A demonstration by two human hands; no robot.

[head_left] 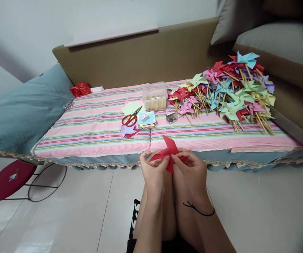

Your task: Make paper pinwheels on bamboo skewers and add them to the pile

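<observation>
A red paper pinwheel [170,144] is held above my knees, its folded blades spread around the middle. From the left, my left hand [153,168] pinches it, with the thumb pressed near the centre. My right hand [192,168] grips it from the other side, its thumb close to the left one. Whether a pin sits under the thumbs cannot be made out. No stick shows on this pinwheel. Beyond my hands lie red-handled scissors [129,120], a stack of coloured paper [151,123] with a small box on top, and a small open box of pins [171,118].
On the striped cover [93,123], a clear plastic tub [155,95] holds wooden sticks. A big heap of finished pinwheels [227,91] fills the right side. Purple cut paper [127,130] lies under the scissors. A red plastic bag [81,90] is far left; a red stool [10,181] stands below.
</observation>
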